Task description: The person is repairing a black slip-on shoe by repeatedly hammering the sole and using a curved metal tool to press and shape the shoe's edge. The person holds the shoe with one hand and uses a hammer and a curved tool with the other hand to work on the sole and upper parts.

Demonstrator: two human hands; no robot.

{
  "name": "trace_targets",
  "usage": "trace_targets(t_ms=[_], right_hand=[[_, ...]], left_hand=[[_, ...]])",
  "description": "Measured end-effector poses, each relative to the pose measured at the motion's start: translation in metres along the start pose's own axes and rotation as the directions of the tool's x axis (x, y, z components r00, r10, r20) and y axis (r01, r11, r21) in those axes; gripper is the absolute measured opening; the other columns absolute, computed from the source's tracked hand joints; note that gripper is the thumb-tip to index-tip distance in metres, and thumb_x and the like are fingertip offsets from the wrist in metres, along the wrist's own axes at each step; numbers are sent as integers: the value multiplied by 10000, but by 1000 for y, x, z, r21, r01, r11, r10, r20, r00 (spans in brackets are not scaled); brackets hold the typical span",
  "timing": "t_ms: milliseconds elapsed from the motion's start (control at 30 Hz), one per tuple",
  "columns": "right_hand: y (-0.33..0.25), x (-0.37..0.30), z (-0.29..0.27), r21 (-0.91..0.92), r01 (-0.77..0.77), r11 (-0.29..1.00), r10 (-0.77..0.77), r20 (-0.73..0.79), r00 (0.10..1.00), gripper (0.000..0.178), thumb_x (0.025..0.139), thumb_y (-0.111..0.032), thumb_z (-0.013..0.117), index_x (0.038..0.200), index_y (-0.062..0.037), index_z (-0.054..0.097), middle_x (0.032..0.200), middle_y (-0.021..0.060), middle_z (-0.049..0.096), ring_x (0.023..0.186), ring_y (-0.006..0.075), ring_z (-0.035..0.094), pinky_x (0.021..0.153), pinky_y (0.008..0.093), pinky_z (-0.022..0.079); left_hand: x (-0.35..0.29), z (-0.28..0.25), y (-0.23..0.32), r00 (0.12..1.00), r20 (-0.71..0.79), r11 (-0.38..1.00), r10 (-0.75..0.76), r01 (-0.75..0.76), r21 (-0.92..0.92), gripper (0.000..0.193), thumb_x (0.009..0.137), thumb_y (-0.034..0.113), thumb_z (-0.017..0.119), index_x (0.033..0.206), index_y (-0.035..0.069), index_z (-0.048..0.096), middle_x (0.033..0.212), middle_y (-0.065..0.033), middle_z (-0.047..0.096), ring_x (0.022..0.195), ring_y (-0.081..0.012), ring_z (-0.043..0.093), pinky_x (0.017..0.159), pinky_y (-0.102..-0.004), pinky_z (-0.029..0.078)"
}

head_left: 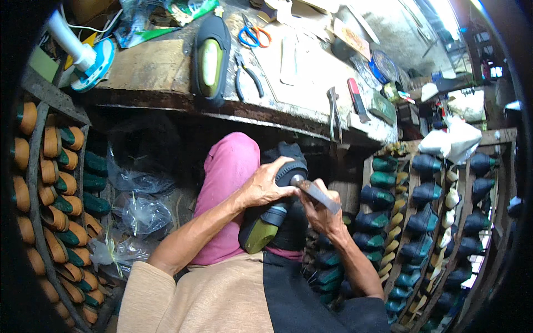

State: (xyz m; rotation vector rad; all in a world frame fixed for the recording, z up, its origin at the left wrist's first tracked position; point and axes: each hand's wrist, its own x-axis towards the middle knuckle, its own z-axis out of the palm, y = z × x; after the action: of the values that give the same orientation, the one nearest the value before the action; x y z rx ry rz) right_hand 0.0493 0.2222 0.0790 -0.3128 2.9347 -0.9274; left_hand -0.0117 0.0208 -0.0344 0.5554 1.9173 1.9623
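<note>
A dark shoe on a green last rests across my lap. My left hand is wrapped round the side of the shoe, at the end farther from me. My right hand grips a metal hammer, apparently a cobbler's hammer with a round face and a flat tail. Its round face lies against or just over the dark edge of the shoe; I cannot tell which. The handle is mostly hidden by my right hand. On the bench ahead stands another dark shoe on a green last.
The workbench holds scissors, pliers, pincers and a red-handled tool. Racks of shoes flank me: tan ones on the left, dark ones on the right. Clear plastic bags lie at my left.
</note>
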Motion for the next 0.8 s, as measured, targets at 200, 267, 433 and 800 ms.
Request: trace_targets(t_ms=[200,267,433,800], right_hand=[[3,17,-25,-333,94,938,-32,189,982,365,1045,-363,825,1071,-75,602,686,194,688,643,446,739,556,512,560],[1,28,-30,-356,173,918,-69,286,956,383,977,-320,846,1109,-70,588,704,198,707,658,453,745,586,546,587],[5,42,-30,-354,242,903,-93,390,916,414,925,-307,853,1132,-71,583,755,197,743,680,435,762,616,525,608],[19,72,-21,-314,448,837,-210,571,794,503,953,-384,854,1237,-54,602,799,231,745,732,472,768,650,532,622]], left_hand=[[-1,10,10,1000,-10,998,-16,17,58,594,1001,331,873,1467,88,597,1280,-231,782,1207,-448,769,1040,-508,613],[0,12,12,999,-32,995,-35,38,87,532,1026,323,844,1429,81,594,1264,-241,777,1201,-477,758,1025,-523,608],[2,7,9,997,-37,989,-68,72,131,467,1061,314,798,1374,58,566,1229,-270,764,1190,-523,732,984,-560,595],[8,-4,-6,998,33,998,-59,60,-32,618,928,263,917,1417,53,604,1280,-224,762,1248,-367,751,1079,-472,582]])
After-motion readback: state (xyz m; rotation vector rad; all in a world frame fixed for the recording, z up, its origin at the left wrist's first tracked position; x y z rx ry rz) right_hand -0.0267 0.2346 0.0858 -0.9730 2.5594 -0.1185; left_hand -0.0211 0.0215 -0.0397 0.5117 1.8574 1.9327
